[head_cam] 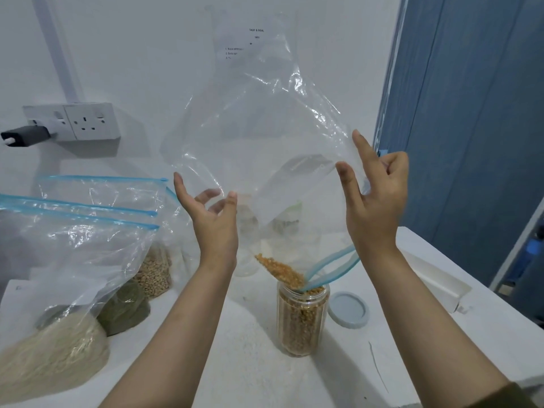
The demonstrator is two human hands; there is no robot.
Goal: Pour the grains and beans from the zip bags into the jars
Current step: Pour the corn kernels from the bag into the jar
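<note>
- Head view, pour: upturned zip bag (259, 136) hangs mouth-down, its blue zip rim dipping into the open jar (302, 316) at the middle of the worktop (250, 363).
- Last grains (279, 270) sit bunched at the bag mouth, sliding into the jar; the rest of the bag looks empty.
- Jar is filled nearly to the neck with brown grain. I judge this pour almost done.
- Your left hand (213, 225) is under the bag's left side, fingers (203, 197) loosely spread and half curled; I cannot tell whether they pinch the film or only prop it.
- Your right hand (374, 201) is at the bag's right edge, index finger straight up, others bent; whether it has hold of the film I cannot tell.
- Lid (348, 310) lies flat just right of the jar, not yet on.
- Still to pour: three bags at left — pale grain (56, 346) nearest, green beans (123, 307) behind, tan beans (154, 272) further back.
- More containers show dimly through the film behind; contents unclear.
- Edges: worktop's right edge runs close past the lid, with a white box (435, 287) by it. Open room lies in front of the jar, toward you.
</note>
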